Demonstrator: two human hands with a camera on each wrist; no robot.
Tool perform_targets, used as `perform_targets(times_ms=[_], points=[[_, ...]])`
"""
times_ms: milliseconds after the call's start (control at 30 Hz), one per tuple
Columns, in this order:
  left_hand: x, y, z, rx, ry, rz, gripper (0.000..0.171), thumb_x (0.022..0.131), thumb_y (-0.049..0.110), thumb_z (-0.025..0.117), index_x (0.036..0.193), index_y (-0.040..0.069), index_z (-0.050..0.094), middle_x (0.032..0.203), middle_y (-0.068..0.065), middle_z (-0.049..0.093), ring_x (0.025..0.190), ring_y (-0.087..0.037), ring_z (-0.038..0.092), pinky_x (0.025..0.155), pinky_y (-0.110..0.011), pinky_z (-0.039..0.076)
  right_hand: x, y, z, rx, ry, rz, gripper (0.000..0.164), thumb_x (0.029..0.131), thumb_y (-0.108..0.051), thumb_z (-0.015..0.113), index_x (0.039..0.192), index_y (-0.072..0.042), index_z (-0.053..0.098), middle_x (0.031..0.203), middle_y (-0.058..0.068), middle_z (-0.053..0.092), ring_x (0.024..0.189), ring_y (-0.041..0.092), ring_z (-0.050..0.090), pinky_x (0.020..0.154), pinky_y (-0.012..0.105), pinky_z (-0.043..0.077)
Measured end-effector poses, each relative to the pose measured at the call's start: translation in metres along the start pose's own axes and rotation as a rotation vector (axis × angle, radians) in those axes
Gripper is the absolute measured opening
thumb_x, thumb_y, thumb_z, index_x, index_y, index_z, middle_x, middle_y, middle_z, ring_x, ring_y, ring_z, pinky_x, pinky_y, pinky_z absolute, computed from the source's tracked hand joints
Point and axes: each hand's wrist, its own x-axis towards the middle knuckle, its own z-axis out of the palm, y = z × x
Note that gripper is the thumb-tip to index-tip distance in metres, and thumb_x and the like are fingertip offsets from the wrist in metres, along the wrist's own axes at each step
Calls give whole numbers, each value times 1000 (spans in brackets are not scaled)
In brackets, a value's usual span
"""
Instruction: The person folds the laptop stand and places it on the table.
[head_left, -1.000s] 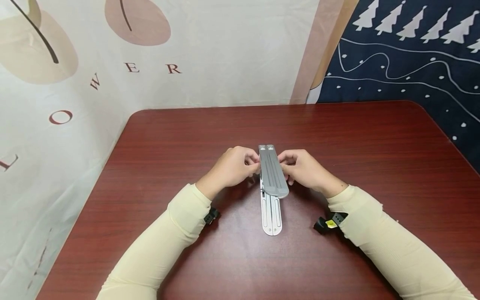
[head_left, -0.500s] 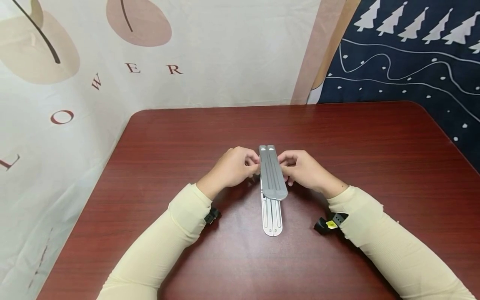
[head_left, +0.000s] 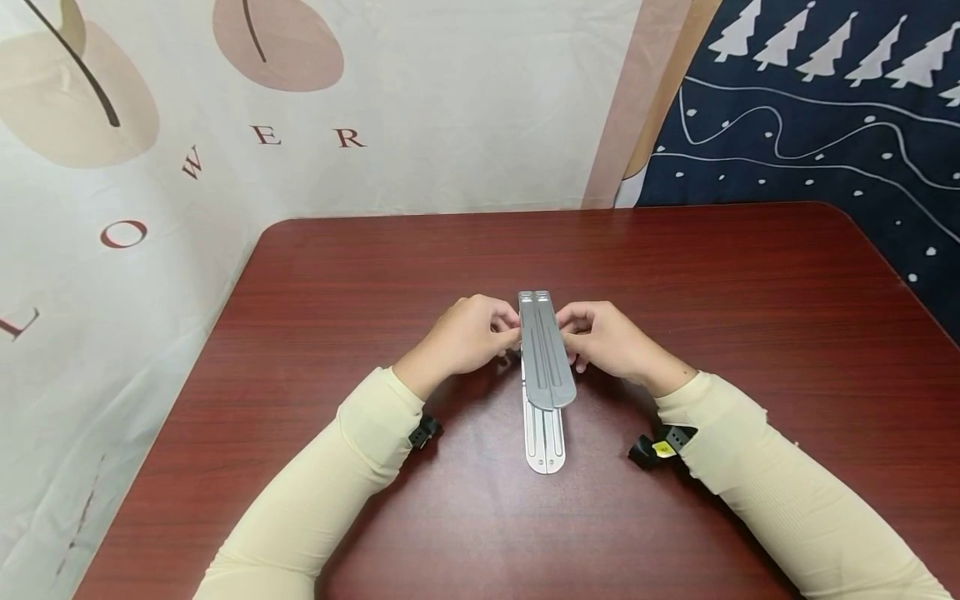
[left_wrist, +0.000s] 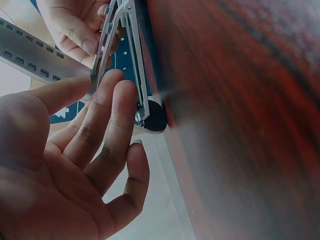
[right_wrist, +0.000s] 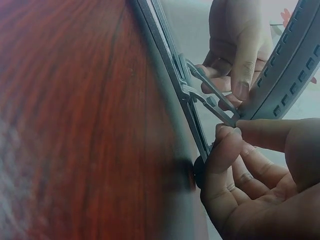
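Note:
A folding metal laptop stand lies lengthwise on the table between both hands. Its grey ridged top plate slants above the slotted silver base, whose near end sticks out towards me. My left hand pinches the stand's left side between thumb and fingers, near the plate's lower edge. On the opposite side, my right hand pinches it with thumb and index finger. In the right wrist view, the hinged strut between plate and base meets the right fingertips. A black round foot shows under the base in the left wrist view.
The reddish-brown table surrounds the stand. A pale printed cloth hangs behind it, with a dark blue cloth bearing white trees at the right. Black straps with small devices sit at both wrists.
The top plate's near end has come down and towards me, covering more of the base. Both hands stay at the stand's sides with almost no shift.

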Motion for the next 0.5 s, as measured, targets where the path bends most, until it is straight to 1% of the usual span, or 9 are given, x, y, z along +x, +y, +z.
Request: perform_targets(times_ms=[167,300,500], points=[[0,0,1,15,-8,-1,13,97,25,66,98,15,74,83,3,77,69,-13,73,70,-27,49,0,0,0,-8,-3,-4,15,93,1,59,105,8,64,78,6,68,56,13,59,51,29,53],[0,0,1,29,-24,-7,14,97,26,66,100,16,74,82,4,77,69,-13,73,73,-28,49,-1,-1,-1,-29,-12,-5,14,93,2,57,105,8,64,77,6,67,56,14,59,52,29,54],[0,-1,1,75,-49,-14,14,95,26,67,104,16,74,87,5,77,71,-6,71,81,-32,51,-1,0,-2,-66,-32,-7,16,93,1,56,105,7,64,75,7,67,56,17,60,53,32,55]])
